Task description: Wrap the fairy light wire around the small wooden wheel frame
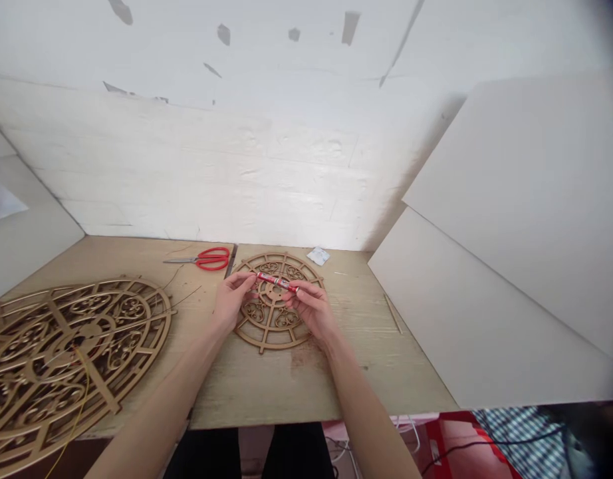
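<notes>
A slim red-and-white cylinder (276, 282), with a pale band near its middle, is held level between my two hands. Its exact kind is too small to make out. The fingertips of my left hand (231, 299) pinch its left end, while my right hand (311, 306) has its thumb and fingers closed on the right end. Directly below them, a round brown lattice panel (271, 344) with scroll patterns lies flat on the wooden table (266, 399); my hands partly cover it.
Red-handled scissors (211, 258) lie at the back left. Larger lattice panels (151, 326) are stacked at the left, with a yellow wire (82, 399) across them. A small white packet (318, 255) rests behind the round panel. White boards (436, 279) lean at the right.
</notes>
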The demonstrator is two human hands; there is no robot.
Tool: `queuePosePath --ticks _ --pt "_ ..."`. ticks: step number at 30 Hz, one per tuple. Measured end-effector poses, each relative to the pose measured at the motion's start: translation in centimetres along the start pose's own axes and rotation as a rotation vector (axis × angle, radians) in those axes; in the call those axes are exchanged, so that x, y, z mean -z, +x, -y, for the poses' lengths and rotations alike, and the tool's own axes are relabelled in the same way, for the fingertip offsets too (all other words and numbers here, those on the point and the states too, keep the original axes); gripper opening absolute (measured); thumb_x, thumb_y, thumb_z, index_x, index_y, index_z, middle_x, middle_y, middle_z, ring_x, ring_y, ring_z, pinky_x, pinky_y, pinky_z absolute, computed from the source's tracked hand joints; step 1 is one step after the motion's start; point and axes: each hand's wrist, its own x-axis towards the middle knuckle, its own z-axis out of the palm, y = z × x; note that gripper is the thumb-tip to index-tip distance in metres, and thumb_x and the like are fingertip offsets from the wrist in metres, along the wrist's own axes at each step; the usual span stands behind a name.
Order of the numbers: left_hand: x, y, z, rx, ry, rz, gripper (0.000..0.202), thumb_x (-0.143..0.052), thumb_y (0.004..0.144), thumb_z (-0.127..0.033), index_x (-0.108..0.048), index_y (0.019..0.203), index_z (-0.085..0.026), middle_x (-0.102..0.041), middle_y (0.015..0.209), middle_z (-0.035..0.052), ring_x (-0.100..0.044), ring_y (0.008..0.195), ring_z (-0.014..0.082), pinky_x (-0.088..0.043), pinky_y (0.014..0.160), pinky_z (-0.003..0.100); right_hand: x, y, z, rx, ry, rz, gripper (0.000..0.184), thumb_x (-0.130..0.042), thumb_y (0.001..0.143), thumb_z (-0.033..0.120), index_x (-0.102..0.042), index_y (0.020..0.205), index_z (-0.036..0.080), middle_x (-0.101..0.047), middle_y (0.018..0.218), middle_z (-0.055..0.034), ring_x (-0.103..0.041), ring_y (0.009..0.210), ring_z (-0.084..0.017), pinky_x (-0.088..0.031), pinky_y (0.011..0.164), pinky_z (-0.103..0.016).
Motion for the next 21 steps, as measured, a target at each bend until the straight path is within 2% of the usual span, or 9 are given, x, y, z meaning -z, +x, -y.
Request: queuePosePath --ticks 7,12,18,21 --pt "-0.04 0.22 -0.05 0.022 -0.021 -0.009 0.038 -0.091 0.048 -0.036 -0.071 0.073 -0.015 -0.067 0.072 0.0034 -0.061 0.062 0.0137 -0.057 0.056 0.026 0.11 -0.09 0.33 -0.018 -0.023 0.016 0.027 -0.079 0.068 0.04 -0.073 0.089 0.023 -0.07 0.073 -0.0042 -0.061 0.062 -0.018 -0.052 0.065 -0.035" --pt "-0.14 0.02 -0.25 0.013 -0.031 0.061 0.035 -0.089 0.052 -0.035 -0.07 0.075 -0.016 -0.07 0.077 0.0049 -0.064 0.064 0.0146 -0.058 0.06 0.028 0.44 -0.13 0.54 -0.022 0.013 -0.006 0.026 -0.079 0.068 0.038 -0.073 0.088 0.023 -0.069 0.072 -0.0033 -0.06 0.062 -0.018 -0.052 0.066 -0.035" --pt "-0.45 -0.55 -0.73 0.021 -0.066 0.228 0.044 -0.088 0.055 -0.025 -0.074 0.096 -0.018 -0.074 0.104 0.0105 -0.069 0.082 0.0197 -0.06 0.073 0.033 0.72 -0.13 0.78 -0.008 0.052 -0.025 0.022 -0.078 0.069 0.034 -0.074 0.087 0.023 -0.07 0.071 -0.0026 -0.06 0.062 -0.016 -0.051 0.062 -0.031" --pt "-0.51 -0.69 -0.95 0.022 -0.064 0.251 0.039 -0.088 0.057 -0.026 -0.075 0.092 -0.016 -0.075 0.1 0.0094 -0.07 0.083 0.0203 -0.059 0.079 0.035 0.74 -0.11 0.75 -0.001 0.068 0.005 0.02 -0.078 0.07 0.032 -0.075 0.088 0.022 -0.071 0.071 -0.0023 -0.061 0.061 -0.015 -0.051 0.061 -0.029"
